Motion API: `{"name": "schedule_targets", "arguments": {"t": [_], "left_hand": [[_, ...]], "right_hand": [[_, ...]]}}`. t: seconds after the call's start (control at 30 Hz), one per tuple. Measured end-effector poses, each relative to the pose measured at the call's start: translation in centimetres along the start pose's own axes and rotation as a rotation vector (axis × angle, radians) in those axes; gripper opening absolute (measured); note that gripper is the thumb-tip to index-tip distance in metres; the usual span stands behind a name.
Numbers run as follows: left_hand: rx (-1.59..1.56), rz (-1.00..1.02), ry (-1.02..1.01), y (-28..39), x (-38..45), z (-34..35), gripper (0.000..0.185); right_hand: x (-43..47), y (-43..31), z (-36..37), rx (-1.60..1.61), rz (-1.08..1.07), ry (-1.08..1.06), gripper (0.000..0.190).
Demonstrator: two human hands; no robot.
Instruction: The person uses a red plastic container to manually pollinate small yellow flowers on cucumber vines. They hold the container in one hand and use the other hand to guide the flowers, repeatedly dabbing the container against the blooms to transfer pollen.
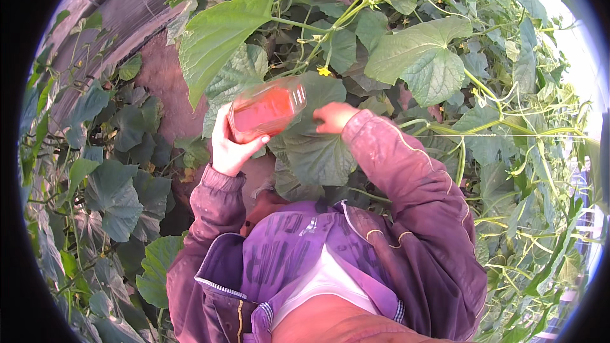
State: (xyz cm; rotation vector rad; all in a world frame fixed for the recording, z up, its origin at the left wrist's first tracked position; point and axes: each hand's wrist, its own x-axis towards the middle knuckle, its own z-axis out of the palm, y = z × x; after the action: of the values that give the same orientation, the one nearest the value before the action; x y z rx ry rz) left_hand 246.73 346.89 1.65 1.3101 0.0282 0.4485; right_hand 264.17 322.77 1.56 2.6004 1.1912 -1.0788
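My left hand (229,148) grips a clear container (265,110) with red liquid in it, tilted on its side, thumb along the near edge. To the right of the container is my right hand (335,117), blurred, with its fingers curled. Whether anything small sits between those fingertips cannot be made out. Under my right hand spreads a broad green leaf (320,158) of a cucumber-like vine. A small yellow flower (324,71) hangs from the vine just above my right hand.
Large leaves (424,55) and vine stems (352,9) crowd the far side. A thin horizontal string (514,135) runs through the vines at the right. More foliage (114,195) lines the left, beside a bare soil path (167,88). Sheeting (119,5) covers the upper left.
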Motion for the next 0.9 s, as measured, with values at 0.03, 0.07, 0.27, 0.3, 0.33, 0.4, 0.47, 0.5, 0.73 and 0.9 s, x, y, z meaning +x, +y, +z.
{"name": "schedule_targets", "arguments": {"t": [0.03,0.07,0.27,0.3,0.33,0.4,0.47,0.5,0.73,0.9], "left_hand": [[-0.010,-0.008,-0.003,0.0,0.3,0.0,0.077],[-0.020,-0.018,-0.007,0.1,0.6,0.0,0.077],[-0.043,-0.061,-0.013,0.0,1.7,0.2,0.076],[-0.054,-0.075,-0.002,0.0,2.0,0.4,0.076],[-0.085,-0.062,0.015,-0.2,2.1,1.0,0.075],[-0.103,-0.043,0.038,-0.6,2.6,2.0,0.075],[-0.117,-0.046,0.057,-1.3,2.9,3.3,0.074],[-0.110,-0.034,0.037,-1.8,3.2,3.9,0.074],[-0.098,-0.015,0.017,-7.4,4.4,7.0,0.073],[-0.023,-0.062,0.066,-11.8,4.0,5.7,0.074]], "right_hand": [[0.5,-0.6,1.6,-0.085,-0.026,-0.064,0.045],[0.8,-1.0,2.8,-0.063,-0.010,-0.129,0.046],[1.0,0.1,3.9,0.127,-0.026,-0.009,0.043],[0.9,0.5,3.0,0.185,-0.026,-0.002,0.047],[1.0,1.2,2.1,0.299,-0.021,0.055,0.050],[1.0,2.7,-0.7,0.465,0.048,0.180,0.053],[0.6,4.9,-3.8,0.592,0.093,0.390,0.049],[0.4,6.1,-5.4,0.646,0.060,0.529,0.047],[4.0,9.0,-11.3,1.003,0.170,0.879,0.063],[6.3,8.4,-11.4,1.252,0.077,0.712,0.057]]}}
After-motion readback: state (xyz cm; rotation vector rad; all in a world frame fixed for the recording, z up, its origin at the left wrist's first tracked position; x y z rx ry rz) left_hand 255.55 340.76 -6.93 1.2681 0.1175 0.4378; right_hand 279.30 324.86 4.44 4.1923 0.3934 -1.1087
